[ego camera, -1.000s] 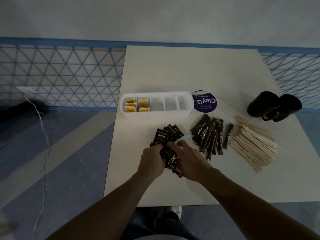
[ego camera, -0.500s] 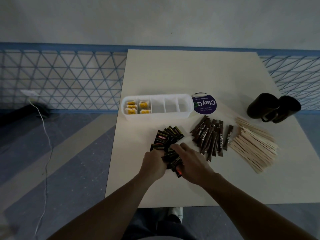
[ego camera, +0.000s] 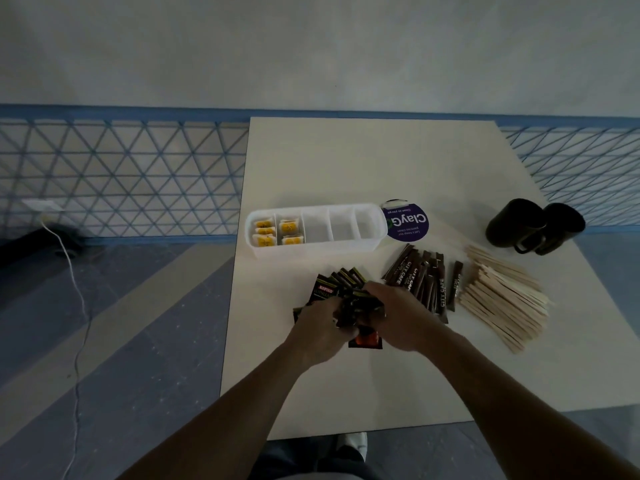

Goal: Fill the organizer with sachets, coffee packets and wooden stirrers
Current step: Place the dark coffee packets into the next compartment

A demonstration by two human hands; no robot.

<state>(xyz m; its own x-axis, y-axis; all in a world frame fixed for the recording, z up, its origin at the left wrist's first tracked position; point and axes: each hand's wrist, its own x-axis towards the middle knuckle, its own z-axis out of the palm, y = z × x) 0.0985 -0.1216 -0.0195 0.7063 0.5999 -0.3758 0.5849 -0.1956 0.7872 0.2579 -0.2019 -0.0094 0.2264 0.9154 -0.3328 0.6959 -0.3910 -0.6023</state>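
A translucent white organizer (ego camera: 315, 249) with several compartments lies across the table; its two left compartments hold yellow sachets (ego camera: 277, 231), the others look bare. In front of it lies a pile of black Kopiko coffee packets (ego camera: 332, 287). My left hand (ego camera: 320, 332) and my right hand (ego camera: 398, 317) both grip a bunch of these packets, gathered between them just above the table. Brown City Cafe stick packets (ego camera: 424, 282) lie to the right, then a heap of wooden stirrers (ego camera: 502, 299).
A purple round ClayGo pack (ego camera: 408, 223) sits at the organizer's right end. Two black mugs (ego camera: 533, 225) lie at the table's right edge. The white table (ego camera: 363, 168) has bare room behind the organizer. A cable (ego camera: 78, 306) runs over the floor on the left.
Both hands have closed in on the coffee packets and bunched them together, lifting part of the pile. The view has tilted slightly; the other items have not moved.
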